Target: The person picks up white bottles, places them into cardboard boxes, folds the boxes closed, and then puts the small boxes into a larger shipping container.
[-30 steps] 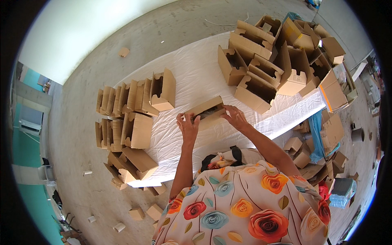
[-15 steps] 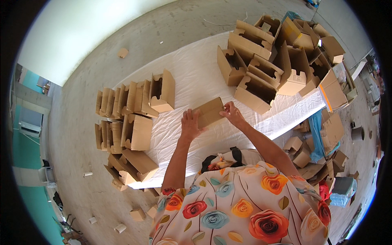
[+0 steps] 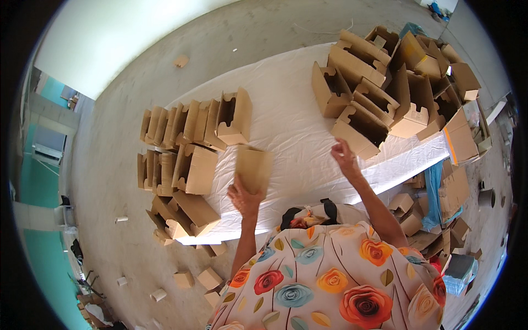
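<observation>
One folded cardboard box stood at frame centre over the white-covered worktop, the left hand gripping its lower edge. Right of centre, the right hand hovered open, seemingly just short of an open-topped carton.

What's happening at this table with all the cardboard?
A person stands at a long table covered in white cloth. The left hand holds a small folded brown cardboard box near rows of finished boxes. The right hand is empty, fingers open, next to a loose heap of unfolded brown cardboard boxes.
</observation>
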`<state>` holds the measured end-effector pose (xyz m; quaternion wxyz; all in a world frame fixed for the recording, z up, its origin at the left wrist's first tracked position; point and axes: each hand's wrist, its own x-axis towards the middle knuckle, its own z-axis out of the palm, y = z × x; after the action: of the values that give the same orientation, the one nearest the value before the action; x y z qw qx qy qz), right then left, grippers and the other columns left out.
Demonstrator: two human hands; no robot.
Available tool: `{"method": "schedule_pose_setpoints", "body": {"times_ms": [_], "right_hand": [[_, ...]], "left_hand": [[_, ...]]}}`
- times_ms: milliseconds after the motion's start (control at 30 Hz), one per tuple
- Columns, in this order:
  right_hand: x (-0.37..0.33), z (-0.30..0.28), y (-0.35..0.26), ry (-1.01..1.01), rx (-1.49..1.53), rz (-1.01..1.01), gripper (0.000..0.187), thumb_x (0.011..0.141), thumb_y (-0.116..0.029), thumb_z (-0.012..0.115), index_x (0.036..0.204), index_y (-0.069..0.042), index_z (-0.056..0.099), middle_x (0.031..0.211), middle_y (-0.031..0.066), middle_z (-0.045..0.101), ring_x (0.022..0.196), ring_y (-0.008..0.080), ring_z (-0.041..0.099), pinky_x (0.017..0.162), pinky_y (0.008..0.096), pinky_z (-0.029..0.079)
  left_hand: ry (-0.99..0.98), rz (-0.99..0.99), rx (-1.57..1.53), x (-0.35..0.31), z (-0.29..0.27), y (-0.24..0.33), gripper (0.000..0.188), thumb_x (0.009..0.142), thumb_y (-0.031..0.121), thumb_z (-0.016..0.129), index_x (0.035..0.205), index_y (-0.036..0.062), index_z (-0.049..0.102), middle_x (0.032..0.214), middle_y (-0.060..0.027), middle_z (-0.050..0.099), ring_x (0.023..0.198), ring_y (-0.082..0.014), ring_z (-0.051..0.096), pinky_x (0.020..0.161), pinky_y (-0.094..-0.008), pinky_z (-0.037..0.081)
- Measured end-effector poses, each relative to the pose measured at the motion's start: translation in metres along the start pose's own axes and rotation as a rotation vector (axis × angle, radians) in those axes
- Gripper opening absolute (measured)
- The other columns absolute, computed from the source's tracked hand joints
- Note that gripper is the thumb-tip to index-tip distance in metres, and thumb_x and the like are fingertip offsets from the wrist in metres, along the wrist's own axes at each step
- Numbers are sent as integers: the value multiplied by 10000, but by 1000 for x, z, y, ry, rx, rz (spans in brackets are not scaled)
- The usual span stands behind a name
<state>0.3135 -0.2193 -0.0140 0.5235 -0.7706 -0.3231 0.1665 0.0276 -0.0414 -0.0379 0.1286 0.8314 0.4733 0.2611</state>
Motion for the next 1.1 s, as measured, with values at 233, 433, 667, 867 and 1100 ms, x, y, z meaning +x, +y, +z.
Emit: {"method": "schedule_pose_setpoints", "body": {"times_ms": [233, 433, 667, 867, 1100], "right_hand": [[26, -66, -40, 407, -571, -385, 438, 780, -31, 620, 1188, -35, 459, 1063, 156, 582, 994, 344, 544, 905, 431, 409], [13, -81, -1, 109, -833, -11, 472, 643, -47, 712, 1079, -42, 531, 965, 182, 612, 942, 374, 535, 854, 442, 394], [3, -46, -12, 57, -520, -554, 89, 673, -21, 570, 714, -61, 638, 730, 84, 640, 687, 270, 587, 636, 387, 460], [-12, 23, -30, -323, -566, -738, 94, 693, -79, 594, 755, -89, 664, 745, 28, 625, 780, 205, 548, 782, 331, 416], [-17, 18, -32, -394, -594, -679, 97, 678, -133, 665, 759, -82, 650, 742, 41, 609, 811, 211, 552, 817, 341, 419]], "left_hand": [[192, -349, 106, 21, -11, -29, 905, 600, 98, 742, 1363, 112, 256, 1275, -250, 308, 1171, -424, 313, 964, -539, 294], [255, -244, 279, 28, -27, 19, 844, 670, 127, 691, 1384, 92, 242, 1369, -239, 255, 1305, -415, 174, 1046, -560, 169], [-104, 376, -418, 26, -14, 95, 347, 732, -18, 576, 1075, 38, 569, 1208, -159, 492, 1173, -344, 429, 989, -440, 344], [-307, 693, -552, 28, -15, 164, 213, 796, 3, 546, 1005, 15, 585, 1018, -155, 595, 1011, -324, 545, 897, -392, 415], [-439, 601, -152, 26, 20, 133, 165, 811, 112, 557, 943, 27, 606, 908, -140, 599, 859, -294, 548, 826, -399, 408]]}}
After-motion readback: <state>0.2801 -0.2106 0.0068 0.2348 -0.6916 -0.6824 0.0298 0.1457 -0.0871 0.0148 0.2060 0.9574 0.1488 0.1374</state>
